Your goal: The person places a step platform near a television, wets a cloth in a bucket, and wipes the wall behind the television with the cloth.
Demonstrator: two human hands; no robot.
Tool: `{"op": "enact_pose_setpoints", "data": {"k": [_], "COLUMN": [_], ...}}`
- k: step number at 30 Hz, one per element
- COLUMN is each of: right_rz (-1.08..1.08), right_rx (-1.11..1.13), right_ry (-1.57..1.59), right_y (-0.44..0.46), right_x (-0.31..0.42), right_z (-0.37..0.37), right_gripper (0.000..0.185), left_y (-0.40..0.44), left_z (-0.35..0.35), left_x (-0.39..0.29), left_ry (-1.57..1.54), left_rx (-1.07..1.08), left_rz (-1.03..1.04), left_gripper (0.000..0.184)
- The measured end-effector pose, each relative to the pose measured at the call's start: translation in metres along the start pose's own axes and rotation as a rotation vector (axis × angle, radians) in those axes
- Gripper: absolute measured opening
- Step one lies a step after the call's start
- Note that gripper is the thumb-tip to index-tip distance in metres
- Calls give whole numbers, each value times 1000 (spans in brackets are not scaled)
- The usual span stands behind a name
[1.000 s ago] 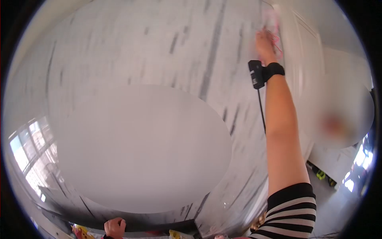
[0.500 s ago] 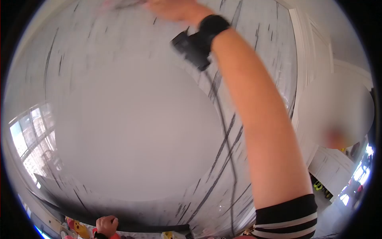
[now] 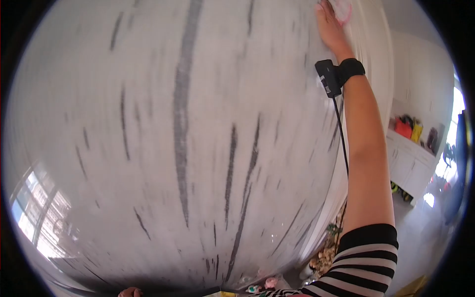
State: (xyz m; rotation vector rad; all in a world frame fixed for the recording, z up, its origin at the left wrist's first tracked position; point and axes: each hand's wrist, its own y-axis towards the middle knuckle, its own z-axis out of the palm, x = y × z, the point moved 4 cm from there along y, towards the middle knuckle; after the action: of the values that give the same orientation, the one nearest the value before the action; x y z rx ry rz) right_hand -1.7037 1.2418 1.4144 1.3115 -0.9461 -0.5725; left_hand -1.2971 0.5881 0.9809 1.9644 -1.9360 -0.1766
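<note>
My right hand (image 3: pixel 333 29) is raised high at the right edge of a glossy marbled wall panel (image 3: pixel 148 123). It presses a thin white and pink cloth (image 3: pixel 343 11) to the surface, partly cut off by the top of the view. A black strap with a small black box (image 3: pixel 328 78) sits on that wrist, and a cable hangs from it. At the bottom edge, only the curled top of my left hand (image 3: pixel 130 292) shows, close to a dark ledge (image 3: pixel 163 288); whatever lies under its fingers is hidden.
A pale frame (image 3: pixel 378 99) borders the panel on the right. Small toys (image 3: pixel 270 282) and pebbles with greenery (image 3: pixel 326 255) lie low down. Farther right stands a white cabinet (image 3: pixel 408 158) with bags on top and shoes underneath. A window reflects at lower left.
My right hand has swept right with the cloth, from the upper middle to the panel's right edge. The view has shifted too, and my left hand now sits lower in it.
</note>
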Motion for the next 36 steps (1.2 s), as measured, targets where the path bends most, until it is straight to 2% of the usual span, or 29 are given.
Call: {"op": "enact_pose_setpoints", "data": {"k": [2, 3, 4, 5, 7, 9, 12, 13, 14, 16, 18, 20, 21, 22, 23, 24, 25, 26, 27, 28, 29, 30, 31, 32, 33, 34, 35, 36], "right_rz": [0, 21, 41, -140, -3, -76, 329, 587, 748, 855, 891, 880, 857, 828, 548, 281, 1, 362, 700, 675, 692, 709, 498, 482, 566, 650, 508, 444], "right_rx": [-23, 8, 40, -117, 29, -11, 226, 290, 285, 303, 153, 120, 142, 159, 247, 109, -32, -87, -128, -128, -127, -129, 117, 101, -45, -184, -131, -111], "right_ry": [-114, -95, -75, 14, -44, -141, -70, -37, 115, 113, 155, 196, 291, 388, 181, -207, -589, -214, 178, 185, 147, 110, -285, -275, -137, 0, -52, -145], "right_y": [-24, -45, -64, -86, -154, -261, -431, -473, -499, -548, -557, -535, -516, -501, -509, -485, -459, -432, -412, -391, -372, -354, -368, -348, -323, -304, -279, -244], "right_x": [-18, -18, -18, -17, -35, -92, -107, -102, -93, -97, -89, -77, -64, -59, -80, -76, -73, -93, -109, -108, -112, -121, -191, -176, -147, -124, -115, -109], "right_z": [5, 3, 2, -1, -3, 19, 15, 12, 6, 13, 15, 5, -6, -11, 3, -10, -19, -30, -34, -41, -46, -50, 6, 9, -4, -20, -26, -30], "right_gripper": [52, 51, 50, 47, 50, 42, 41, 47, 59, 59, 60, 57, 55, 52, 51, 51, 51, 52, 53, 53, 54, 55, 53, 53, 53, 53, 52, 51], "left_y": [8, 17, 18, 19, 24, 23, 23, 23, 24, 25, 22, 19, 20, 16, 9, 12, 20, 42, 63, 82, 106, 128, 151, 168, 189, 209, 220, 226], "left_z": [0, -14, -14, -13, -27, -24, -16, -17, -19, -25, -19, -20, -20, -1, 32, 30, 16, -31, -51, -77, -116, -153, -187, -211, -208, -198, -190, -187], "left_x": [1, -9, -12, -11, -23, -15, -14, -14, -17, -24, -20, -22, -18, 6, 40, 33, 38, 10, 22, 26, 12, -3, -29, -52, -55, -61, -66, -66], "left_ry": [-134, -316, -309, -345, -349, -357, -333, -294, -279, -336, -403, -439, -290, -282, 28, 334, 102, -140, -296, -315, -204, -83, -4, 79, 73, 159, 247, 237], "left_rx": [180, 153, 178, 154, 126, 181, 197, 172, 175, 189, 185, 173, 242, 231, 305, 374, 88, -203, -141, -349, -448, -650, -704, -755, -775, -944, -1108, -1111], "left_rz": [-124, -366, -349, -364, -398, -383, -382, -391, -381, -362, -379, -443, -418, -415, -209, -1, -143, -284, -341, -326, -319, -217, -224, -230, -241, -238, -231, -233], "left_gripper": [18, 20, 20, 23, 29, 30, 30, 30, 30, 33, 34, 34, 32, 32, 30, 38, 39, 41, 54, 56, 61, 64, 66, 68, 68, 71, 75, 75]}}
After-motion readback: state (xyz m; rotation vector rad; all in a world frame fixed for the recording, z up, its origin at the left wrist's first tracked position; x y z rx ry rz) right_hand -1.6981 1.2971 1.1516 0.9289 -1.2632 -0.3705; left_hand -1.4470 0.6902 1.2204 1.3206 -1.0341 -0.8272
